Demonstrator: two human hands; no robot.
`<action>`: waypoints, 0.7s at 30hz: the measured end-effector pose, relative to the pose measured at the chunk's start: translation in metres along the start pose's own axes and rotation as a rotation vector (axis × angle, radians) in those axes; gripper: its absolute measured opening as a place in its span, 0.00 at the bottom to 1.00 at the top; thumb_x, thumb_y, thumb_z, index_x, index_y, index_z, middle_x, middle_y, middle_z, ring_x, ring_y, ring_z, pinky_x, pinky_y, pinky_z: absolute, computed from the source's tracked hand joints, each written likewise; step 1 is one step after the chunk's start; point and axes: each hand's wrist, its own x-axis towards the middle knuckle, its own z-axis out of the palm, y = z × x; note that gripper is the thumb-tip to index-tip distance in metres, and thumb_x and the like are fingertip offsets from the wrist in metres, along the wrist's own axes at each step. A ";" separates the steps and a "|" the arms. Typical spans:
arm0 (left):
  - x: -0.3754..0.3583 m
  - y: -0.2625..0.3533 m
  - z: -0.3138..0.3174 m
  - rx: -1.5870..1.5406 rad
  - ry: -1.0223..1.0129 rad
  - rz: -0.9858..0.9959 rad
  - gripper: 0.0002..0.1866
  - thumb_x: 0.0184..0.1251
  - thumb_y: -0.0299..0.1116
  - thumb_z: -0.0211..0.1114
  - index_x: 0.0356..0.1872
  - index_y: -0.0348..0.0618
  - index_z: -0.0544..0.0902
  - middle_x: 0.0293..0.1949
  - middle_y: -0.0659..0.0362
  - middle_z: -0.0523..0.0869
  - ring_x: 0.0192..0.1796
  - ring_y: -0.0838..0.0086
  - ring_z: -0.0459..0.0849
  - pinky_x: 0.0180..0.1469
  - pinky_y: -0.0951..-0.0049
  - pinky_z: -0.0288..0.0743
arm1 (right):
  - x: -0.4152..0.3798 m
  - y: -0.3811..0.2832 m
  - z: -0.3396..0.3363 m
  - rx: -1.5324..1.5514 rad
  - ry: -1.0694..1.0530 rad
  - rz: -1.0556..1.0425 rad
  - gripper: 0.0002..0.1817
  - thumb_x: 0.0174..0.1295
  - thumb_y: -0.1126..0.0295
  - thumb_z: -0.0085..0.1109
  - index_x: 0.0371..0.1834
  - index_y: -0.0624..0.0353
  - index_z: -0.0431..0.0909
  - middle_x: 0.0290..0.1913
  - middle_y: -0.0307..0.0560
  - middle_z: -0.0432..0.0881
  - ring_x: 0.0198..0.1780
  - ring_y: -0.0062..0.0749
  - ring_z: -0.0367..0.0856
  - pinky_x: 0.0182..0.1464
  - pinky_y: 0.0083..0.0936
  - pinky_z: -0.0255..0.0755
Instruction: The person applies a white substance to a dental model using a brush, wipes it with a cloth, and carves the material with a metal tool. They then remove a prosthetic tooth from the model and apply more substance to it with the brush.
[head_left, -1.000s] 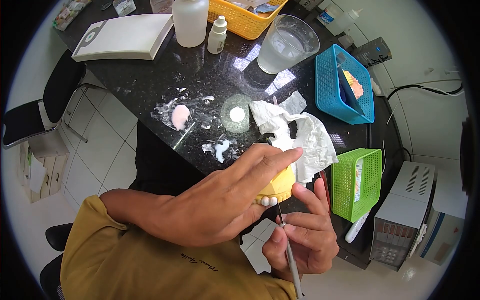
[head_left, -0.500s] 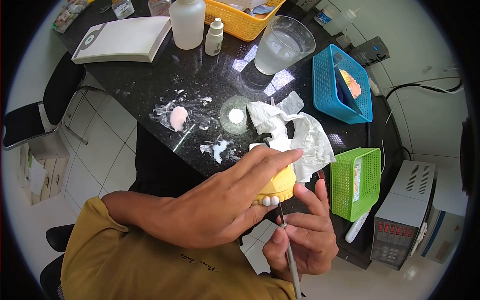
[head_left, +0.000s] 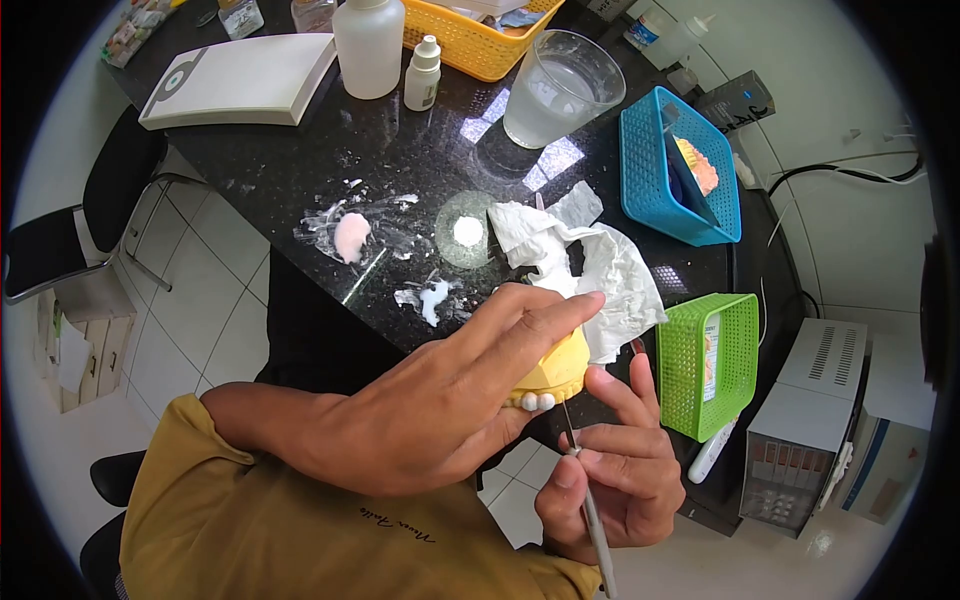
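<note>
My left hand (head_left: 440,400) wraps over a yellow dental model (head_left: 556,365), fingers across its back and thumb beneath. White tooth-shaped pieces (head_left: 537,401) stand along the model's lower edge. Between thumb and fingers, my right hand (head_left: 615,485) grips a thin metal dental carver (head_left: 594,520), its narrow blade pointing up with the tip right beside the white teeth. The ring and little fingers of that hand are raised near the model. A crumpled white tissue (head_left: 625,285) lies on the counter just beyond the model.
On the dark counter (head_left: 260,200) sit pink powder (head_left: 351,236), a round glass dish (head_left: 466,231) with white powder, and a bluish-white smear (head_left: 433,300). A glass of cloudy water (head_left: 560,95), squeeze bottles (head_left: 369,48), a blue basket (head_left: 650,180) and a green basket (head_left: 680,360) surround them.
The carver's tip has drawn slightly away from the white teeth, and my right hand has shifted a little to the right. My left hand keeps its hold on the model.
</note>
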 end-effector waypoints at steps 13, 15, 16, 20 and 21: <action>0.000 0.003 -0.001 0.115 0.054 0.047 0.42 0.51 0.12 0.60 0.72 0.31 0.58 0.63 0.37 0.65 0.63 0.48 0.70 0.65 0.60 0.65 | 0.006 -0.003 -0.002 -0.019 -0.049 -0.016 0.13 0.45 0.78 0.71 0.30 0.55 0.76 0.27 0.41 0.85 0.49 0.53 0.86 0.68 0.58 0.63; 0.001 0.003 -0.001 0.110 0.053 0.046 0.41 0.51 0.12 0.60 0.72 0.30 0.58 0.63 0.37 0.65 0.63 0.48 0.70 0.65 0.60 0.65 | 0.006 -0.002 -0.003 -0.008 -0.050 -0.023 0.13 0.45 0.78 0.71 0.30 0.55 0.76 0.27 0.41 0.85 0.49 0.53 0.86 0.68 0.58 0.62; 0.001 0.004 -0.001 0.105 0.053 0.046 0.41 0.51 0.12 0.60 0.72 0.30 0.58 0.63 0.37 0.65 0.63 0.48 0.70 0.65 0.60 0.66 | 0.006 -0.001 -0.003 0.002 -0.049 -0.030 0.13 0.45 0.78 0.70 0.30 0.55 0.76 0.26 0.41 0.84 0.49 0.53 0.86 0.68 0.58 0.62; 0.001 0.003 -0.002 0.098 0.051 0.049 0.41 0.52 0.13 0.60 0.72 0.30 0.58 0.63 0.37 0.65 0.63 0.48 0.70 0.64 0.60 0.66 | 0.005 0.001 -0.003 0.017 -0.037 -0.027 0.12 0.44 0.78 0.70 0.30 0.55 0.76 0.26 0.41 0.84 0.49 0.53 0.86 0.69 0.58 0.61; 0.002 0.003 -0.002 0.098 0.053 0.049 0.41 0.52 0.13 0.59 0.72 0.30 0.58 0.63 0.37 0.65 0.63 0.48 0.70 0.64 0.60 0.66 | 0.005 0.000 -0.002 0.009 -0.033 -0.024 0.13 0.44 0.78 0.70 0.30 0.55 0.76 0.26 0.41 0.84 0.49 0.53 0.86 0.69 0.57 0.61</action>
